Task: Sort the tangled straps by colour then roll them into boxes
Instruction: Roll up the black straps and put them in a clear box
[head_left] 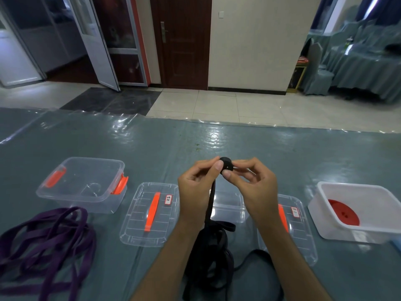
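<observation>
Both hands are raised above the table's middle, pinching a small tight roll at the end of a black strap (211,246). My left hand (198,187) holds the strap just below the roll; my right hand (252,183) grips the roll with its fingertips. The rest of the black strap hangs down into a loose pile near the table's front edge. A tangled purple strap (46,242) lies at the front left. A rolled red strap (344,212) sits inside a white box (368,190) at the right. An open clear box (71,198) with orange clips stands at the left.
Two clear lids with orange handles lie flat, one lid (138,235) left of my arms and another lid (303,246) to their right. Another clear box (230,209) sits partly hidden behind my hands. The table (152,144) has a shiny plastic cover.
</observation>
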A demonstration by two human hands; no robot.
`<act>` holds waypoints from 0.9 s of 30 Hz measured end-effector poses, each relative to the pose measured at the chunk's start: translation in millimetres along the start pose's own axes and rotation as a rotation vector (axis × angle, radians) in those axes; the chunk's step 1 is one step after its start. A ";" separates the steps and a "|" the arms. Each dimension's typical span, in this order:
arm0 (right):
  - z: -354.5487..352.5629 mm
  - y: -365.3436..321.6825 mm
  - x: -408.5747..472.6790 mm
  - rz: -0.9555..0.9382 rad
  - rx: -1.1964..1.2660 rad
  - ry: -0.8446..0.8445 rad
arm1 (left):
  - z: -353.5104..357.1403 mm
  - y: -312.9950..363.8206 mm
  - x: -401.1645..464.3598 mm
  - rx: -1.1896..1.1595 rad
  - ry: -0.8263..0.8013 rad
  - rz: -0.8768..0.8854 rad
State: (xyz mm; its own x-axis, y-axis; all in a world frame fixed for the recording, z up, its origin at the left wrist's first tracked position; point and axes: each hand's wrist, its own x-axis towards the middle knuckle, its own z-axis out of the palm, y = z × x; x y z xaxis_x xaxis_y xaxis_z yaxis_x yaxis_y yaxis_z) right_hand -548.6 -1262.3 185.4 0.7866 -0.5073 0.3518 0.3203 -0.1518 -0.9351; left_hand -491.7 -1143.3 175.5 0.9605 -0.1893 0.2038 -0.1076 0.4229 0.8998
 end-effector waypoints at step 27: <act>0.2 -19.7 -6.2 0.041 -0.026 -0.077 | -17.3 19.2 -3.1 0.169 -0.248 0.098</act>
State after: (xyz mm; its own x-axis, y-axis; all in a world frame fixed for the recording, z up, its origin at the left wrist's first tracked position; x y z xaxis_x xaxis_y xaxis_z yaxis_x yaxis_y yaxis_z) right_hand -559.8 -1256.0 201.6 0.8374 -0.4469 0.3146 0.2742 -0.1544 -0.9492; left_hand -492.2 -1119.3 185.5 0.8541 -0.3740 0.3615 -0.2572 0.3004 0.9185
